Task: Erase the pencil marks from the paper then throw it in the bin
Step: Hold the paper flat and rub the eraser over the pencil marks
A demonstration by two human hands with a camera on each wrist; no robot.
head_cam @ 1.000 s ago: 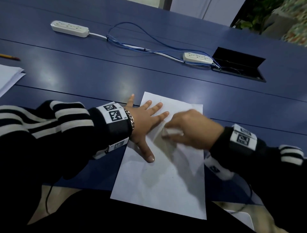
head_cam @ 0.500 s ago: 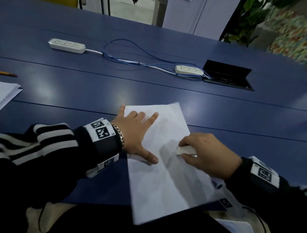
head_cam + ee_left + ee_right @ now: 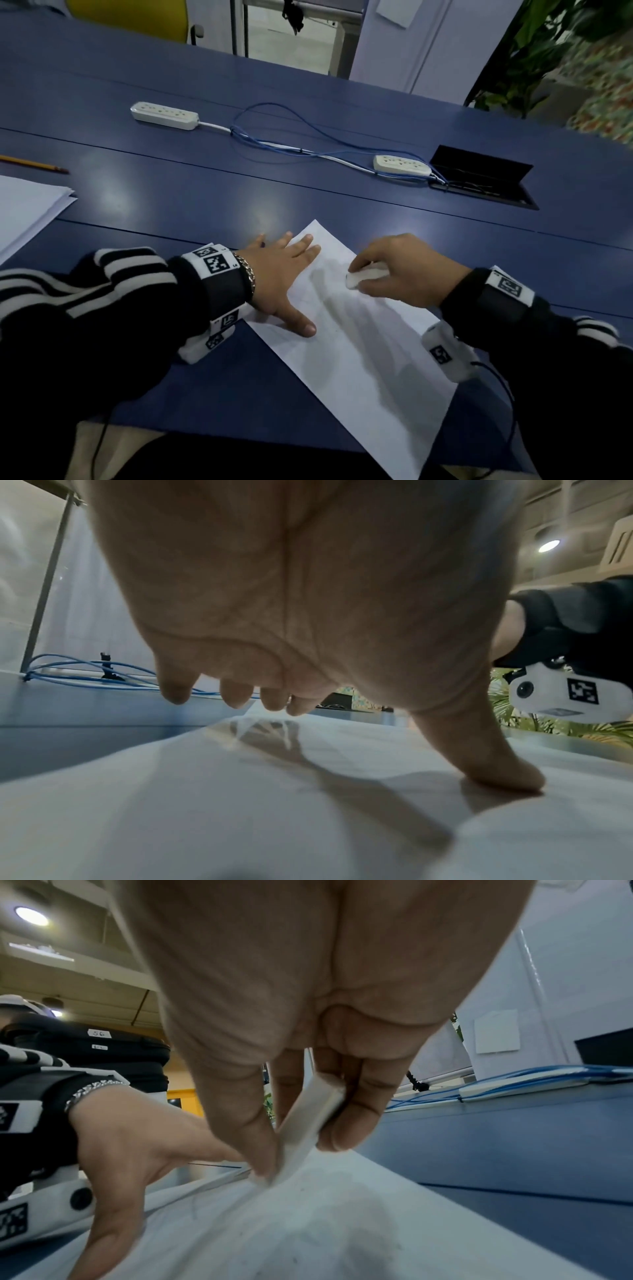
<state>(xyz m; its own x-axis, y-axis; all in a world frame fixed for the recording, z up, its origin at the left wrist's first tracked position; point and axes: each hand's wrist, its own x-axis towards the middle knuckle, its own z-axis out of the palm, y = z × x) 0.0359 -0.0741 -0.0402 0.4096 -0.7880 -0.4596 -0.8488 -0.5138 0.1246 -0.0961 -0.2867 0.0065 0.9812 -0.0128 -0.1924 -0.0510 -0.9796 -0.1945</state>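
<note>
A white sheet of paper (image 3: 359, 370) lies skewed on the blue table (image 3: 205, 192), one corner pointing away from me. My left hand (image 3: 284, 274) lies flat with spread fingers on the paper's left edge, its thumb (image 3: 493, 764) pressing the sheet. My right hand (image 3: 400, 270) pinches a white eraser (image 3: 363, 275) between thumb and fingers, and the eraser's lower end (image 3: 298, 1139) touches the paper (image 3: 308, 1218). Faint pencil marks and eraser crumbs show on the sheet in the right wrist view. No bin is in view.
A stack of white paper (image 3: 27, 212) and a yellow pencil (image 3: 34, 164) lie at the far left. Two white power strips (image 3: 164, 115) (image 3: 402, 165) with blue cables (image 3: 291, 137) cross the table's far half, next to an open black cable hatch (image 3: 479, 178).
The paper has turned clockwise under my hands, its far corner now pointing away. My right hand with the eraser has moved from the sheet's middle to its upper right part. The head view has tilted up.
</note>
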